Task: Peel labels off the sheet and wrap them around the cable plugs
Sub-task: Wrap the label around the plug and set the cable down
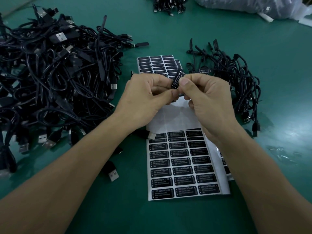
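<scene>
A narrow black label (177, 79) printed with white "LED CONTROLLER" lettering stands tilted in mid-air over the middle of the table, its upper end leaning away and to the right. The left hand (148, 98) and the right hand (207, 102) both pinch it, fingers curled and thumbs pressed close together at its lower part. Whether a plug lies inside the label cannot be told, as the fingers cover that part. Directly below the hands lies the label sheet (182, 166), white backing with three columns of matching black labels in its near part. Its far part is bare white where labels are gone. A second sheet (222, 157) peeks out from under its right edge, and a stack of full sheets (157, 65) lies just beyond the hands. The surface is a dark green table mat (219, 31), faintly glossy on the right. A large tangled pile of black cables (50, 73) with silver USB plugs fills the left side. A smaller pile (236, 78) lies to the right, one of its plugs showing a label. A loose USB plug (113, 174) lies near the left forearm. At the far edge are another bunch of cables (168, 5) and a crumpled clear plastic bag (253, 4).
</scene>
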